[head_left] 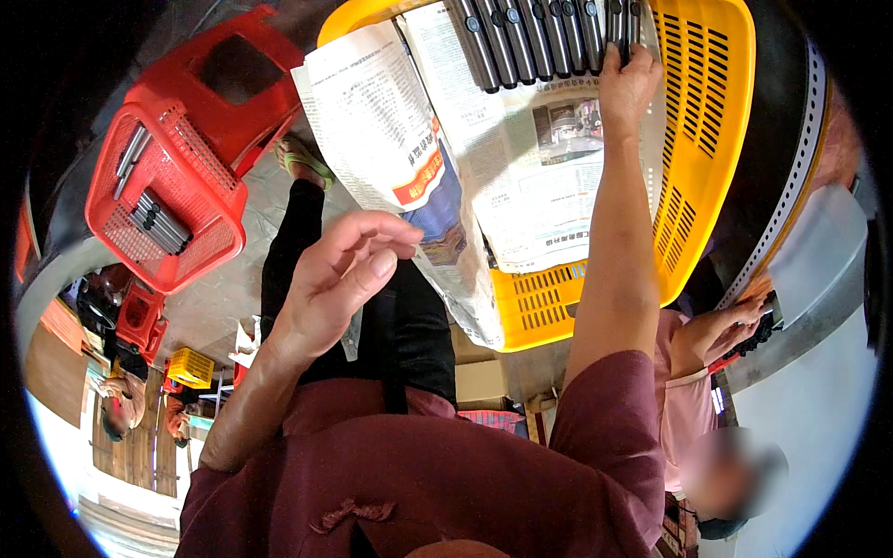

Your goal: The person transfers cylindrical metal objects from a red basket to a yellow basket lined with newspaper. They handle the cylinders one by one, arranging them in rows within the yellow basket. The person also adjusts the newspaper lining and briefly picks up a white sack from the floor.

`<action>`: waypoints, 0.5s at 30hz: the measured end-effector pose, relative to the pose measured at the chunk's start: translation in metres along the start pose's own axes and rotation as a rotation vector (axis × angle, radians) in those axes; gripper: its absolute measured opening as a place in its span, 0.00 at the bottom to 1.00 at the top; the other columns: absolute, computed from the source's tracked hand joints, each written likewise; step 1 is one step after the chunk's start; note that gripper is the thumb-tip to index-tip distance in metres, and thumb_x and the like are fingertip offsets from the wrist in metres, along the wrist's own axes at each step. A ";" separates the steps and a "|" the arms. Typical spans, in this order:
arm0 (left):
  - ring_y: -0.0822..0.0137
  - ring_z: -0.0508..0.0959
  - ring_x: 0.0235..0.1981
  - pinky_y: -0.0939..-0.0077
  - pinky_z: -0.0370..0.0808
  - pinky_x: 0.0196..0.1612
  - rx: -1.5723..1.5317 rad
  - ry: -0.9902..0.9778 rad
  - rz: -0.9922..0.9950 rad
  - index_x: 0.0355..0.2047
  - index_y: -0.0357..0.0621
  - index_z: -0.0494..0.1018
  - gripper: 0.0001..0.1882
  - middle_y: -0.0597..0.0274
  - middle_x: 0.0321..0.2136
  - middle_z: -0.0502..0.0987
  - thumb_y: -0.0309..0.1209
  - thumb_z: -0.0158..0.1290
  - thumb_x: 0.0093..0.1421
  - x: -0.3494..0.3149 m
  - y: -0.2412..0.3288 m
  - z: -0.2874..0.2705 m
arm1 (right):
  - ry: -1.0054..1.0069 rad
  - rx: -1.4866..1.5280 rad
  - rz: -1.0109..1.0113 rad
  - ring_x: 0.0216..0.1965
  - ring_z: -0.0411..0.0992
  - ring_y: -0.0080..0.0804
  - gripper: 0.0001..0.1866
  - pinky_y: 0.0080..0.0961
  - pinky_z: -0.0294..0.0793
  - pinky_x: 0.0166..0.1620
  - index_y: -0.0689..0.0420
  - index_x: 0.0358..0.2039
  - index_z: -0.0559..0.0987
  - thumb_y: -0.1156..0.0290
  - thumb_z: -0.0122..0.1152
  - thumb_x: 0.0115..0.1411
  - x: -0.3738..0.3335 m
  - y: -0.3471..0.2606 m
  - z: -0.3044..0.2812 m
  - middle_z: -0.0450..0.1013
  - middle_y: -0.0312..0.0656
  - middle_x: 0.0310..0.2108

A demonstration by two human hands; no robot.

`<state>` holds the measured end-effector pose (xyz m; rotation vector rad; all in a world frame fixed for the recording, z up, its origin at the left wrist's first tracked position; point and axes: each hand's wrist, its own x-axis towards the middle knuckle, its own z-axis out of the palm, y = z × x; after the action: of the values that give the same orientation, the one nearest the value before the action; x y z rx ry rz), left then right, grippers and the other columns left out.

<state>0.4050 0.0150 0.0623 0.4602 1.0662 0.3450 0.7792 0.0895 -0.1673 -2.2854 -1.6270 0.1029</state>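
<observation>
A row of silver metal tubes (526, 42) with black ends lies side by side on sheets of newspaper (535, 209). The newspaper lines a yellow plastic basket (739, 84) in front of me. At the row's right end, my right hand (631, 84) has its thumb and fingers closed around the near end of a metal tube (634, 19). My left hand (344, 265) hovers above my lap, just left of the basket, fingers loosely bent and apart, with nothing in it. One newspaper flap hangs over the basket's left side.
On the left, a red basket (200, 158) holds several more tubes (161, 223), beside a red plastic stool (209, 65). To the right sits another person (684, 400), whose hand (721, 333) is near a curved perforated metal strip (791, 172). More people work at the far left.
</observation>
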 end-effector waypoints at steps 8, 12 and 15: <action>0.63 0.74 0.47 0.65 0.68 0.55 0.062 0.008 0.021 0.50 0.35 0.67 0.21 0.52 0.47 0.74 0.40 0.47 0.65 0.006 -0.009 0.004 | -0.027 -0.107 -0.074 0.40 0.71 0.50 0.15 0.38 0.72 0.44 0.55 0.44 0.77 0.62 0.61 0.58 0.009 0.009 0.011 0.69 0.52 0.40; 0.66 0.73 0.46 0.69 0.67 0.53 -0.006 -0.004 0.001 0.50 0.36 0.68 0.20 0.55 0.46 0.74 0.38 0.48 0.65 0.005 -0.009 0.001 | -0.047 -0.206 -0.088 0.40 0.71 0.50 0.15 0.38 0.72 0.44 0.53 0.45 0.77 0.66 0.59 0.57 0.011 0.001 0.002 0.70 0.51 0.39; 0.75 0.71 0.45 0.81 0.66 0.50 -0.073 -0.031 -0.005 0.49 0.38 0.69 0.15 0.63 0.44 0.74 0.33 0.49 0.66 0.001 -0.008 -0.006 | -0.077 -0.241 -0.078 0.40 0.70 0.50 0.15 0.39 0.72 0.43 0.54 0.45 0.77 0.71 0.58 0.55 0.009 -0.005 -0.010 0.70 0.53 0.39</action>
<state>0.4006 0.0093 0.0552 0.3963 1.0208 0.3703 0.7800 0.0971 -0.1555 -2.4151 -1.8547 -0.0260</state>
